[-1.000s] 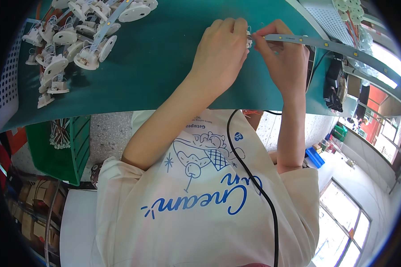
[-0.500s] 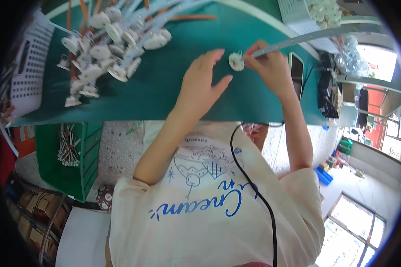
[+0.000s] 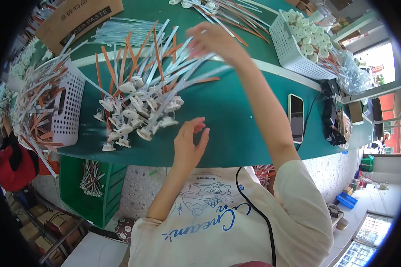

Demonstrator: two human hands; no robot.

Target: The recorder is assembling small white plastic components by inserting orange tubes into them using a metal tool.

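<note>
A loose heap of LED strips with round white sockets [image 3: 133, 113] lies on the left of the green table. White and orange strips fan out from it toward the far side. Over the far right ends of these strips is my right hand [image 3: 214, 42], its fingers smeared by motion, so whether it holds one is unclear. My left hand [image 3: 189, 144] hovers at the table's near edge, right of the sockets. Its thumb and fingers are apart, with nothing between them.
Strips overfill a white perforated basket [image 3: 69, 102] at left; another basket [image 3: 294, 53] at far right holds round white parts. A phone [image 3: 295, 118] lies at right. Behind the heap are a cardboard box [image 3: 78, 24] and clear strips [image 3: 124, 32]. Below the table stands a green crate [image 3: 113, 191].
My right hand has swung from the right, where it pinched a strip with a round socket, to the far ends of the heap. The view has shifted, showing more of the table's far side.
</note>
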